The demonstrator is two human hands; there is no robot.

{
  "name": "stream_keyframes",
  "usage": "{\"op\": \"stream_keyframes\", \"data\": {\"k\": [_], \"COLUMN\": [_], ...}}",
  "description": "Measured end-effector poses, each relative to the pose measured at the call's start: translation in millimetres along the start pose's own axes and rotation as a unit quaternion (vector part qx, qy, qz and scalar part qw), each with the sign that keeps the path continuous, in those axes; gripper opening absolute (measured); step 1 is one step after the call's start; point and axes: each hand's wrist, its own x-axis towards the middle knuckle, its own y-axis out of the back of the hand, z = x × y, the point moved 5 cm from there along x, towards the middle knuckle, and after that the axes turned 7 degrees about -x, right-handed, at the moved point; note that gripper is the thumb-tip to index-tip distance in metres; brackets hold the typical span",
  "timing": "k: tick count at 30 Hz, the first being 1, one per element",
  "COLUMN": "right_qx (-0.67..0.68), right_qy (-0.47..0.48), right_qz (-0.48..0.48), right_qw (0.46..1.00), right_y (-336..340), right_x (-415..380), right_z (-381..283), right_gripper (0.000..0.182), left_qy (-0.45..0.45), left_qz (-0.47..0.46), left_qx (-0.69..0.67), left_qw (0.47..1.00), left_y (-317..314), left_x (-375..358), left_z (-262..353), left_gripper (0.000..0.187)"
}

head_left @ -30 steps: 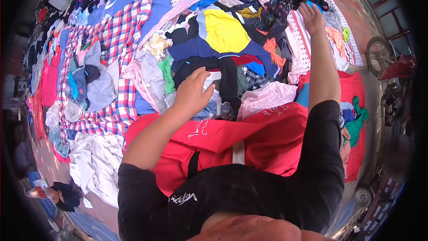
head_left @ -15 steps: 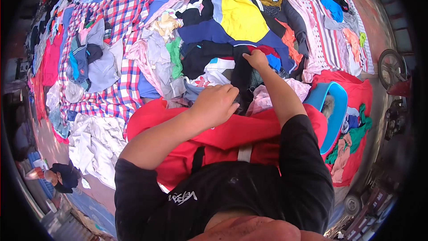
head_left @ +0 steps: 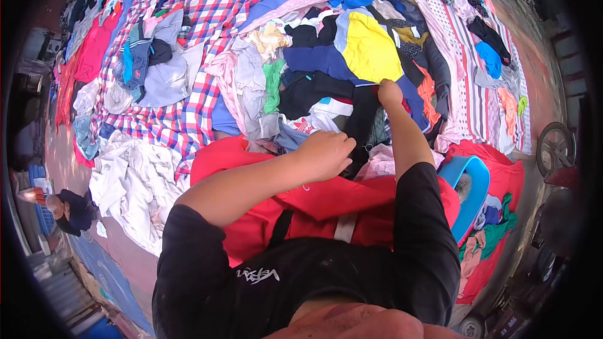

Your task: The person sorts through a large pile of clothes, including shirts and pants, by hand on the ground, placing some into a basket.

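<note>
Both our hands have come in from a spread reach. Our right hand (head_left: 389,93) now pinches the top of the black garment (head_left: 361,127) in the pile; our left hand (head_left: 326,154), fingers clenched, grips its lower end above the red cloth (head_left: 326,201).

Bright, even daylight falls from above and keeps the colours strong, with only soft, short shadows. A fisheye lens bends the scene hard towards the edges, and a black vignette rings it. The centre is sharp; the far left and right margins smear and darken.
</note>
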Motion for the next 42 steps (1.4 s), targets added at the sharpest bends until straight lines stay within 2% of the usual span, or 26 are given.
{"op": "stream_keyframes", "data": {"k": [1,7,9,11,12,15,16,18,19,20,21,22,23,24,25,27,29,30,31,33,34,35,37,39,41,42], "right_qx": [0.018,0.002,0.003,0.057,0.08,0.152,0.146,0.135,0.174,0.213,0.251,0.298,0.345,0.39,0.427,0.416,0.439,0.445,0.45,0.477,0.44,0.4,0.364,0.295,0.272,0.26], "right_qy": [0.006,0.212,0.258,0.261,0.277,0.286,0.292,0.302,0.314,0.325,0.334,0.281,0.225,0.168,0.144,0.169,0.191,0.169,0.153,0.147,0.116,0.083,-0.038,-0.098,-0.128,-0.15], "right_qz": [0.01,-0.055,-0.045,-0.097,-0.118,-0.135,-0.135,-0.135,-0.113,-0.09,-0.069,-0.1,-0.131,-0.161,-0.162,-0.055,0.023,0.013,0.005,0.038,0.106,0.172,0.231,0.224,0.133,0.058], "right_qw": [1.0,0.976,0.965,0.959,0.95,0.936,0.935,0.934,0.926,0.917,0.906,0.907,0.902,0.891,0.878,0.892,0.878,0.879,0.88,0.866,0.884,0.896,0.901,0.924,0.944,0.952], "right_y": [3.5,63.6,110.0,150.1,171.1,213.6,227.9,256.1,268.0,277.8,288.6,297.6,307.8,315.5,323.7,342.4,351.5,345.4,336.6,318.9,309.7,297.4,246.8,185.9,132.5,95.7], "right_x": [-0.7,-54.3,-94.5,-137.0,-162.9,-226.6,-242.2,-266.8,-276.8,-285.6,-293.0,-295.3,-299.8,-304.8,-305.2,-286.2,-245.8,-216.5,-183.6,-122.5,-93.5,-67.4,-17.4,-2.1,-25.5,-31.8], "right_z": [-0.2,-23.9,-46.9,-66.1,-74.7,-82.1,-79.3,-68.8,-61.7,-52.5,-43.8,-33.4,-23.5,-15.5,-13.4,-17.4,-23.5,-19.6,-17.1,-13.5,-4.1,9.4,58.4,99.4,102.0,107.5], "right_gripper": [0.02,0.022,0.023,0.024,0.023,0.019,0.017,0.014,0.013,0.012,0.012,0.012,0.013,0.014,0.016,0.017,0.02,0.021,0.022,0.024,0.024,0.024,0.025,0.027,0.031,0.035], "left_qy": [0.005,0.063,0.092,0.119,0.151,0.141,0.149,0.093,0.066,-0.019,-0.002,0.015,0.033,0.041,0.164,-0.028,0.027,0.061,0.093,0.077,0.057,0.086,0.148,0.155,0.172,0.169], "left_qz": [0.0,-0.018,0.011,0.05,0.07,0.161,0.192,0.223,0.236,0.276,0.181,0.081,-0.023,-0.047,-0.138,0.029,0.116,0.134,0.156,0.241,0.32,0.358,0.421,0.402,0.379,0.382], "left_qx": [0.011,0.061,0.055,0.047,0.045,0.067,0.064,0.095,0.11,0.113,0.002,-0.108,-0.215,-0.234,-0.256,-0.403,-0.421,-0.432,-0.44,-0.389,-0.27,-0.194,-0.04,-0.089,-0.104,-0.099], "left_qw": [1.0,0.996,0.994,0.991,0.985,0.975,0.968,0.966,0.963,0.955,0.984,0.991,0.976,0.97,0.943,0.914,0.899,0.89,0.879,0.886,0.906,0.909,0.894,0.898,0.904,0.903], "left_y": [1.0,-7.6,-17.8,-28.8,-30.6,-39.8,-37.4,-29.2,-24.2,-16.9,-10.7,3.0,8.2,11.3,30.8,46.9,69.7,80.9,92.1,106.1,108.7,111.9,114.3,115.0,114.5,114.9], "left_x": [1.2,11.1,16.4,21.8,23.0,24.1,24.1,22.7,19.7,15.7,16.1,14.9,10.5,5.4,-2.2,6.5,18.6,24.6,30.9,44.3,51.2,49.5,41.7,36.7,32.7,30.9], "left_z": [-4.0,-28.4,-42.0,-58.3,-61.9,-69.5,-66.6,-54.7,-47.7,-35.7,-29.6,-17.1,-7.5,-6.0,8.1,8.8,-7.3,-10.9,-18.1,-49.9,-77.3,-90.8,-109.3,-106.2,-104.6,-105.3], "left_gripper": [0.029,0.031,0.038,0.042,0.053,0.06,0.051,0.043,0.039,0.031,0.031,0.031,0.032,0.031,0.04,0.057,0.048,0.047,0.054,0.06,0.054,0.051,0.047,0.038,0.036,0.033]}}
